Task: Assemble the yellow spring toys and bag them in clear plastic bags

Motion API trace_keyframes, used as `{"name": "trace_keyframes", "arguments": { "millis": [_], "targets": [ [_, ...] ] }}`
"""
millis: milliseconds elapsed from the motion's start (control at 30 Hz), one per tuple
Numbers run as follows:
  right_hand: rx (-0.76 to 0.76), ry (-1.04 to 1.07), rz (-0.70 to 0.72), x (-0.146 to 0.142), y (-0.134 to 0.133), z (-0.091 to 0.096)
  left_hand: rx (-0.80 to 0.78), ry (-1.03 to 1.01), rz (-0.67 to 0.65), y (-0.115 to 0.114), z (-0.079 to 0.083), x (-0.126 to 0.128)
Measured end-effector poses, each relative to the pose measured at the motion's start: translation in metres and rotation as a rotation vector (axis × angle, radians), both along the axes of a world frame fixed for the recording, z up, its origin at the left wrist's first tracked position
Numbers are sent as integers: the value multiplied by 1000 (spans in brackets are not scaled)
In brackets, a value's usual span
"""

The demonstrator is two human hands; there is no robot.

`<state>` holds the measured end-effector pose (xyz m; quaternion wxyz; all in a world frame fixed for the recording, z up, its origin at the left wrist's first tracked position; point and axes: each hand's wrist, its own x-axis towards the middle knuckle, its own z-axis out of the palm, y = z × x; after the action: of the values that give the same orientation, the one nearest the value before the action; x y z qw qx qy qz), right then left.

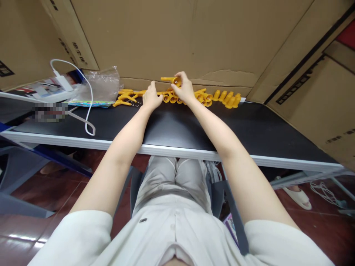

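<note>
My right hand (184, 88) is closed around a yellow plastic piece (168, 79) with a narrow stem and a hollow, flared round end, raised above the others. The stem points left. Against the cardboard at the back of the table, my left hand (151, 96) rests among similar yellow pieces, its thumb apart from its fingers. Between and below the hands lie several flared yellow pieces (172, 99), open ends facing me. More lie by my right wrist (207, 98). Left of my left hand is a group of slim yellow pieces (124, 96) with small shiny hooks beside them.
Several yellow cones (227, 99) stand at the right. A clear plastic bag (102, 87), a white cable (90, 92) and a white adapter (64, 82) are on the left. Cardboard (188, 40) walls in the black table (177, 125), whose grey front edge (180, 150) crosses before my lap.
</note>
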<state>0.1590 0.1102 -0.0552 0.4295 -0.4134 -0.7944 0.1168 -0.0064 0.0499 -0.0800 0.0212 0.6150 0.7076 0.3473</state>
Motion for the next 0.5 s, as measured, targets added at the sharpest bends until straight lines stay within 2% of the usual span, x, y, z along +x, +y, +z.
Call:
{"name": "trace_keyframes", "arguments": {
  "millis": [100, 200, 333, 500],
  "targets": [
    [66, -434, -2, -10, 0, -7, -51, 3, 54, -4, 3, 0],
    [75, -699, -12, -18, -4, -10, -109, 10, 96, -5, 5, 0],
    [21, -798, -98, -27, -13, -10, -188, 32, 111, -1, 0, -4],
    [-17, -838, -158, -32, -20, -10, -287, 153, -106, 7, -10, -4]
  ]
}}
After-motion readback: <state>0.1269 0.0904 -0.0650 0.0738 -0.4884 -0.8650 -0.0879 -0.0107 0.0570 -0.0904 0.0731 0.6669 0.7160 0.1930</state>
